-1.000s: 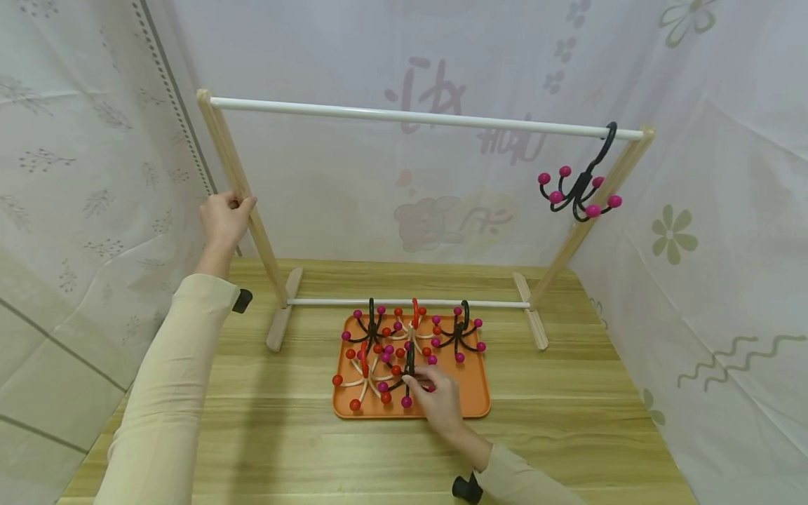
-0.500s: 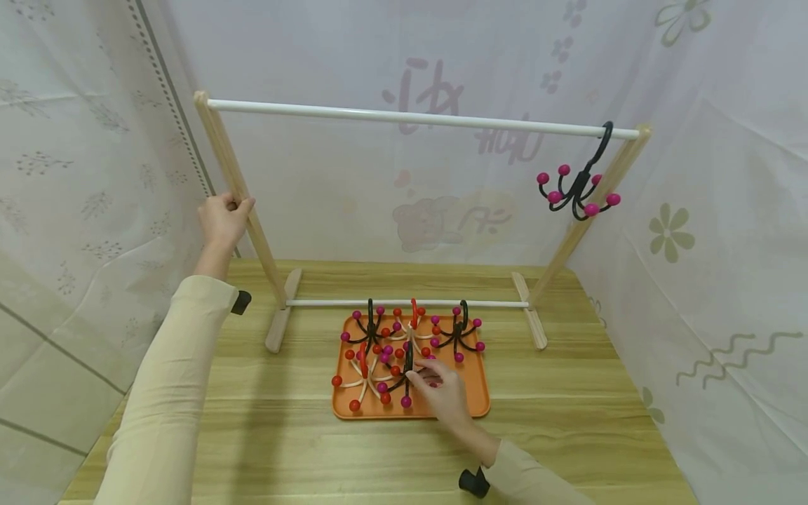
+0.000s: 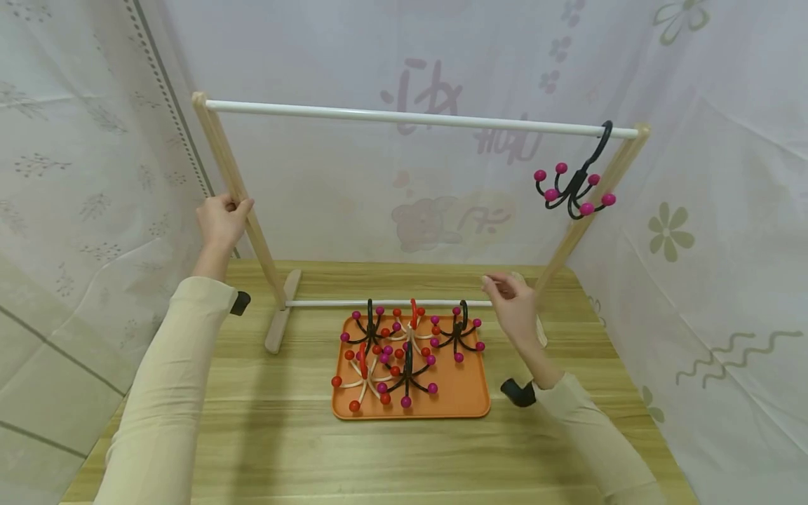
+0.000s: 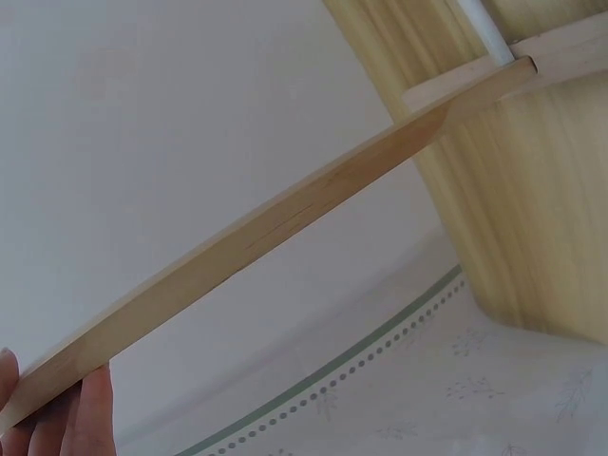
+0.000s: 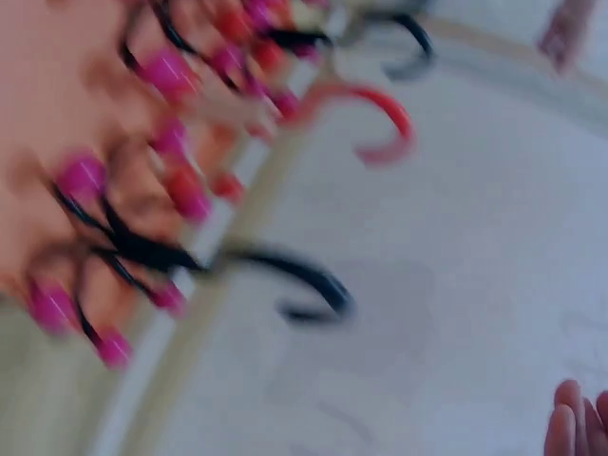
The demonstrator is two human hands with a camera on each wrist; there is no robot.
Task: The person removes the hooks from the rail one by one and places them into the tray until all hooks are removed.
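My left hand (image 3: 225,214) grips the left wooden post (image 3: 235,175) of a small hanging rack; in the left wrist view the same post (image 4: 285,218) runs across, with my fingers (image 4: 87,410) at its lower end. My right hand (image 3: 507,298) hovers above the table, right of the orange tray (image 3: 472,401), fingers loosely curled and holding nothing. Several multi-armed hooks with red or magenta ball tips lie in the tray, among them a black one (image 3: 409,375). The blurred right wrist view shows a black hook (image 5: 190,256) and a red hook (image 5: 372,116).
One black hook with magenta balls (image 3: 574,191) hangs at the right end of the white top bar (image 3: 410,118). A lower white bar (image 3: 353,303) runs just behind the tray. Patterned curtains close in on the wooden table (image 3: 252,449) on three sides.
My right hand let go of the black hook in the tray and rose up and to the right, empty. The left hand stays on the post.
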